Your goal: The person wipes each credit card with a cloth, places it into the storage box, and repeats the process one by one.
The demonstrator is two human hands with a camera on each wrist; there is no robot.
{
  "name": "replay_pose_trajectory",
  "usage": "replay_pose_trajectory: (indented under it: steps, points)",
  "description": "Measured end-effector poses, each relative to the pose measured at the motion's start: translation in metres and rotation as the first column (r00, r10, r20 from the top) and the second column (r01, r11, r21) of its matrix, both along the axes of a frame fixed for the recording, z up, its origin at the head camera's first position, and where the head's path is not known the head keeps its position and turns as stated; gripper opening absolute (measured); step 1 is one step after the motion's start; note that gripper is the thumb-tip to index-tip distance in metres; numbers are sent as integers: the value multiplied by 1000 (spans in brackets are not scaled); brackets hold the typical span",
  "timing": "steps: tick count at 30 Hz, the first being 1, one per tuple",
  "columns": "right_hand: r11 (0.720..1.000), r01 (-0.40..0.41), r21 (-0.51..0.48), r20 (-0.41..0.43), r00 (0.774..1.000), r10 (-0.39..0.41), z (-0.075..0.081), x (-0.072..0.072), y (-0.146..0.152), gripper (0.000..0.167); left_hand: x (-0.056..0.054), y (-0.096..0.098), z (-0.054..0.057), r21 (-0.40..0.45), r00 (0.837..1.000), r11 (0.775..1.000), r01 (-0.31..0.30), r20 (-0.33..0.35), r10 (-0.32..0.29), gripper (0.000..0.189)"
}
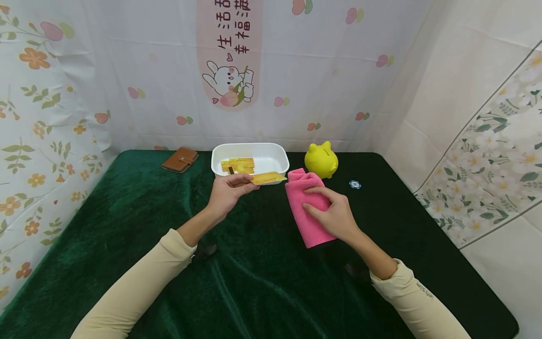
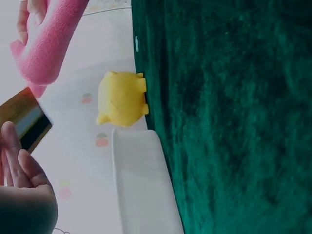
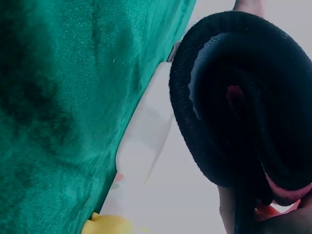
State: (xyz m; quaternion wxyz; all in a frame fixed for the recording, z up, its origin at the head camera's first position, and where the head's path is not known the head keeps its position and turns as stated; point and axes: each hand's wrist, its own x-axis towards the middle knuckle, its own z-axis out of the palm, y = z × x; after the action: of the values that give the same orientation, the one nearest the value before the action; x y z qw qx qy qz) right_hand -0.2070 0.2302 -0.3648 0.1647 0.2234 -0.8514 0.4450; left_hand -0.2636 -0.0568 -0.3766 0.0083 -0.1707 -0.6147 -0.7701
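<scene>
In the head view my left hand pinches a yellow card in front of the white tray. The left wrist view shows a dark stripe across this bank card. My right hand grips a pink towel, folded and rolled, with its upper end close beside the card's tip. Seen by the right wrist camera, the towel's rolled end looks dark and hides most of the hand. More yellow cards lie in the left part of the tray.
A yellow piggy bank stands right of the tray. Beyond it lies a blue and white poker chip. A brown wallet rests at the back left. Green velvet cloth covers the table, and printed curtains hang behind.
</scene>
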Motion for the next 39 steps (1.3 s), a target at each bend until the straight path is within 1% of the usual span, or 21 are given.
replay_pose_trajectory:
  steps: [3, 6, 8, 11, 16, 18, 23, 26, 33, 35, 39]
  points:
    - [1000, 3, -1, 13, 1000, -3, 0, 1, 0, 29, 0, 2, -2, -61, 998, 996, -59, -20, 58, 22]
    - [1000, 1, -7, 25, 1000, -1, -1, 0, -1, 29, 0, 2, -3, -126, 994, 987, -103, -33, 100, 21]
    - [1000, -1, -11, 28, 1000, 1, -2, 0, 0, 29, -1, 2, -4, -159, 993, 980, -121, -33, 117, 20]
    - [1000, -3, -16, 27, 1000, 3, -2, 0, 0, 29, -1, 2, -5, -200, 991, 971, -128, -47, 121, 18]
    - [1000, -6, -13, 30, 1000, 7, -3, 0, 0, 29, 0, 2, -6, -262, 991, 958, -119, -89, 99, 15]
    - [1000, -7, -11, 31, 999, 8, -3, 0, 0, 29, 0, 2, -6, -264, 993, 959, -107, -78, 89, 15]
    - [1000, -5, -11, 30, 1000, 5, -3, 0, 0, 29, 1, 2, -2, -202, 995, 976, -85, 28, 92, 10]
    - [1000, -6, -12, 34, 999, 7, -2, -1, 0, 28, -1, 1, -2, -185, 994, 980, -72, 68, 86, 8]
    - [1000, 8, -20, 35, 999, -8, 3, 1, 1, 28, -2, -1, -4, -187, 995, 982, -26, 90, 44, 14]
    - [1000, 11, -24, 40, 999, -10, 4, 1, 0, 29, -2, -1, -4, -215, 995, 976, -31, 89, 51, 15]
    - [1000, 9, -29, 52, 999, -8, 5, 1, 0, 29, -1, -2, -2, -278, 993, 959, -58, 87, 86, 17]
